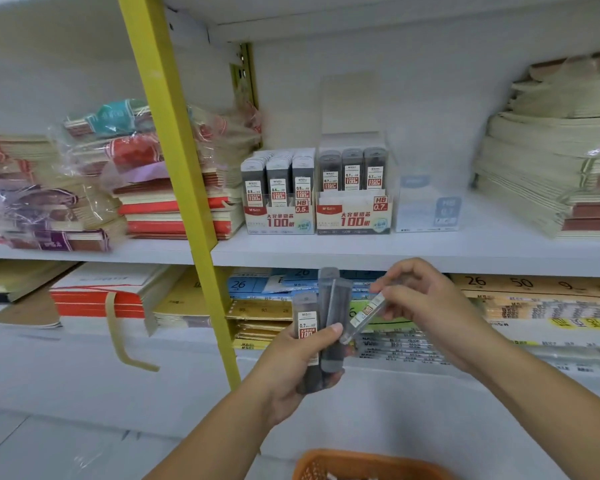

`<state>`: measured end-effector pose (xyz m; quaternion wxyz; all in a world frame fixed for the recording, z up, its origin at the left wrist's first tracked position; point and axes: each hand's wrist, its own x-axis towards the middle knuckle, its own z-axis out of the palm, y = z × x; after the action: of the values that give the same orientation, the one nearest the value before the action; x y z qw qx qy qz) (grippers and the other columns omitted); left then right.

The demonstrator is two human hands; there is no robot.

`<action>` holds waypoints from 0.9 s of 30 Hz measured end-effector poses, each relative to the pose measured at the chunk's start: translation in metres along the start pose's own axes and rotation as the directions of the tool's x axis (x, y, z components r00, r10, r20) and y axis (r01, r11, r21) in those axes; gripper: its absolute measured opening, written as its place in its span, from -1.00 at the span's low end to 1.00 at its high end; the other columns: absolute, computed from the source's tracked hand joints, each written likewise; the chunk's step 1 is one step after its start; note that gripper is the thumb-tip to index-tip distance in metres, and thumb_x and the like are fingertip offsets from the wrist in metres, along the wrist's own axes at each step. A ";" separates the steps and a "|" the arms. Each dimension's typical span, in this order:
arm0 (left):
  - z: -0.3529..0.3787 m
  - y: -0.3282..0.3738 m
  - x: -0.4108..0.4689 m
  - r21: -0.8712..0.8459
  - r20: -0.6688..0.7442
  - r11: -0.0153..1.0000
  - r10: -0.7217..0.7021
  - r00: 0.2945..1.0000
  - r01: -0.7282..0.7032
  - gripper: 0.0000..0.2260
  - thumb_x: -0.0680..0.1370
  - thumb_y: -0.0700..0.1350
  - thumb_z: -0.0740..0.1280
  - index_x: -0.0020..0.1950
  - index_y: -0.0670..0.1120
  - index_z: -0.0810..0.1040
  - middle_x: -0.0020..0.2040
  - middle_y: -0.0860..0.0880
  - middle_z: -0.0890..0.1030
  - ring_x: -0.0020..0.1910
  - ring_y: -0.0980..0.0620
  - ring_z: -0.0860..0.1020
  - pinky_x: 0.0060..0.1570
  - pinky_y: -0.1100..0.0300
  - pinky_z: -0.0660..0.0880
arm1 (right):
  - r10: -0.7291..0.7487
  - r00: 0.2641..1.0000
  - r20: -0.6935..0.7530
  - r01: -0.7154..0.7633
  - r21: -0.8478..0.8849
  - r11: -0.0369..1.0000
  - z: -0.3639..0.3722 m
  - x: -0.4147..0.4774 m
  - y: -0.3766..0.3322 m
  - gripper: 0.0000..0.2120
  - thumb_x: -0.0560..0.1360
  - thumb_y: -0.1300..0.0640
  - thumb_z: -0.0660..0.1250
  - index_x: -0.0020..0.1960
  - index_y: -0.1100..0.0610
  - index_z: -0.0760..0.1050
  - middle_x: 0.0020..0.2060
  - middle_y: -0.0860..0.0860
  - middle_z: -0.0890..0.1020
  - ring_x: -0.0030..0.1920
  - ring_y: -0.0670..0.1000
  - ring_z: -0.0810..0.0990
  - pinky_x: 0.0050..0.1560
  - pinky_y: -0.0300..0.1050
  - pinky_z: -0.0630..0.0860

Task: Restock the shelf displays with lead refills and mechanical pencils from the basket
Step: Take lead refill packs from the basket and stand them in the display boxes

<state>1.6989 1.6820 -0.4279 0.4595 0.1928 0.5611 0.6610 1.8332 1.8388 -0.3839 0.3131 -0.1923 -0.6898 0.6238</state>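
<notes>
Lead refill cases in both hands

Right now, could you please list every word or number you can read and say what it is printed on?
"HB 0.5", "100": left display box.
"HB 0.7", "100": right display box.
"0.7", "100": refill case in the left hand.
"26": blue pack, lower shelf.
"26", "50": tan packs, lower shelf.
Smaller print and the right hand's case label: too blurred.

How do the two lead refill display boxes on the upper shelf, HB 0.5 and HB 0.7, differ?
The HB 0.5 display box looks full, several rows deep; the HB 0.7 display box shows one front row of three, with space behind. The 0.5 refills have pale caps; the 0.7 refills look darker on top. The 0.5 box sits left, nearer the yellow post. Both share the red 100 print and stand side by side.
</notes>
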 end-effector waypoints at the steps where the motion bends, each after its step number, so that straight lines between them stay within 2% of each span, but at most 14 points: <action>1: -0.002 0.001 0.000 -0.027 -0.013 1.000 0.004 1.000 -0.005 -0.59 0.36 -0.07 0.57 0.19 -0.08 0.63 0.03 -0.17 0.73 -0.06 -0.05 0.72 -0.20 0.08 0.62 | -0.021 1.000 0.007 0.021 -0.009 1.000 -0.002 0.001 0.000 -0.82 0.47 0.39 0.35 -0.01 0.16 0.49 -0.07 0.06 0.70 -0.22 0.04 0.67 -0.20 -0.16 0.57; 3: -0.006 0.006 0.000 -0.098 -0.031 0.995 0.024 0.999 -0.027 -0.54 0.31 -0.07 0.58 0.19 -0.08 0.65 0.03 -0.16 0.73 -0.12 -0.03 0.73 -0.19 0.07 0.63 | -0.033 0.999 0.024 0.034 -0.039 0.999 -0.002 0.001 0.004 -0.76 0.46 0.43 0.36 0.00 0.14 0.50 -0.04 -0.01 0.70 -0.08 -0.03 0.69 -0.17 -0.21 0.60; 5: -0.009 0.012 -0.002 -0.152 -0.044 0.987 0.047 0.998 -0.053 -0.51 0.30 -0.07 0.58 0.21 -0.08 0.64 0.05 -0.16 0.73 -0.15 -0.03 0.73 -0.17 0.05 0.64 | -0.009 1.000 0.009 0.009 -0.054 0.999 0.002 -0.001 0.009 -0.74 0.44 0.42 0.40 -0.01 0.10 0.52 -0.07 -0.03 0.70 -0.03 -0.03 0.69 -0.14 -0.20 0.62; 8: -0.010 0.018 -0.005 -0.186 -0.060 0.978 0.084 0.995 -0.093 -0.46 0.28 -0.07 0.59 0.24 -0.09 0.60 0.06 -0.17 0.73 -0.14 -0.06 0.73 -0.17 0.04 0.64 | -0.009 1.000 0.004 0.010 -0.093 0.996 0.007 -0.002 0.011 -0.70 0.42 0.36 0.45 -0.06 -0.03 0.56 -0.08 -0.05 0.70 -0.03 -0.05 0.68 -0.12 -0.21 0.60; 11: -0.010 0.023 -0.007 -0.202 -0.099 0.972 0.102 0.990 -0.120 -0.47 0.28 -0.06 0.57 0.23 -0.07 0.58 0.04 -0.17 0.73 -0.14 -0.06 0.73 -0.16 0.04 0.66 | -0.026 0.999 0.044 0.036 -0.257 0.966 0.010 -0.003 0.009 -0.68 0.40 0.25 0.49 -0.04 -0.15 0.57 -0.10 -0.09 0.67 -0.07 -0.15 0.63 -0.14 -0.30 0.52; 13: -0.010 0.027 -0.007 -0.222 -0.111 0.964 0.121 0.986 -0.144 -0.52 0.30 -0.06 0.55 0.20 -0.06 0.59 0.03 -0.17 0.74 -0.15 -0.06 0.73 -0.18 0.05 0.67 | -0.026 0.994 0.109 0.064 -0.366 0.928 0.014 -0.005 0.005 -0.66 0.42 0.19 0.48 0.00 -0.23 0.55 -0.08 -0.14 0.62 -0.11 -0.15 0.60 -0.17 -0.31 0.53; 15: -0.012 0.032 -0.008 -0.241 -0.116 0.955 0.149 0.982 -0.173 -0.55 0.33 -0.04 0.53 0.20 -0.04 0.60 0.03 -0.18 0.73 -0.15 -0.05 0.72 -0.24 0.08 0.65 | -0.012 0.970 0.241 0.129 -0.475 0.871 0.019 -0.007 -0.001 -0.59 0.48 0.14 0.43 0.13 -0.33 0.44 -0.07 -0.25 0.54 -0.19 -0.16 0.58 -0.21 -0.25 0.54; 17: -0.011 0.036 -0.006 -0.233 -0.124 0.950 0.183 0.975 -0.208 -0.56 0.32 -0.02 0.52 0.19 -0.02 0.61 0.02 -0.18 0.74 -0.15 -0.04 0.72 -0.27 0.11 0.63 | 0.023 0.929 0.369 0.203 -0.561 0.802 0.024 -0.008 -0.006 -0.43 0.54 0.11 0.36 0.30 -0.45 0.23 -0.03 -0.34 0.46 -0.23 -0.18 0.55 -0.25 -0.26 0.53; 19: -0.008 0.043 -0.003 -0.235 -0.119 0.938 0.231 0.965 -0.254 -0.56 0.31 0.01 0.53 0.16 0.00 0.63 0.01 -0.16 0.74 -0.16 -0.03 0.72 -0.28 0.12 0.62 | 0.027 0.906 0.422 0.257 -0.601 0.757 0.029 -0.004 -0.013 -0.30 0.57 0.09 0.31 0.38 -0.53 0.02 0.01 -0.38 0.41 -0.22 -0.18 0.54 -0.24 -0.25 0.53; 21: -0.005 0.053 0.003 -0.224 -0.122 0.924 0.290 0.949 -0.311 -0.58 0.32 0.02 0.53 0.15 0.01 0.64 0.01 -0.12 0.74 -0.15 -0.02 0.73 -0.28 0.13 0.61 | -0.028 0.907 0.421 0.293 -0.582 0.758 0.033 0.006 -0.025 -0.23 0.57 0.11 0.29 0.36 -0.59 -0.06 0.02 -0.40 0.43 -0.18 -0.21 0.57 -0.22 -0.24 0.54; 24: -0.005 0.070 0.013 -0.138 -0.128 0.905 0.387 0.913 -0.402 -0.69 0.43 0.03 0.48 0.15 0.02 0.64 0.02 -0.05 0.75 -0.03 0.00 0.73 -0.24 0.14 0.61 | -0.180 0.916 0.360 0.330 -0.416 0.847 0.035 0.030 -0.053 -0.17 0.56 0.28 0.29 0.34 -0.59 0.04 0.22 -0.30 0.48 0.04 -0.21 0.62 -0.15 -0.34 0.54; 25: -0.006 0.075 0.016 -0.123 -0.136 0.898 0.406 0.904 -0.422 -0.76 0.48 0.00 0.46 0.13 0.02 0.65 0.01 -0.04 0.75 -0.01 -0.01 0.73 -0.22 0.13 0.61 | -0.244 0.920 0.308 0.351 -0.366 0.862 0.034 0.040 -0.064 -0.16 0.54 0.33 0.31 0.30 -0.59 0.10 0.22 -0.23 0.51 0.04 -0.19 0.64 -0.15 -0.35 0.56; 27: -0.007 0.082 0.022 -0.122 -0.154 0.887 0.425 0.892 -0.444 -0.88 0.52 -0.04 0.45 0.05 0.04 0.68 0.00 -0.04 0.75 -0.01 -0.03 0.73 -0.20 0.12 0.63 | -0.394 0.901 0.183 0.434 -0.398 0.808 0.031 0.060 -0.086 -0.16 0.48 0.35 0.36 0.17 -0.60 0.16 0.17 -0.15 0.55 -0.04 -0.22 0.65 -0.20 -0.36 0.57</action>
<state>1.6501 1.7001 -0.3608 0.2775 0.2365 0.4781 0.7990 1.7795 1.8429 -0.2888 0.3594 -0.0726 -0.8487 0.3812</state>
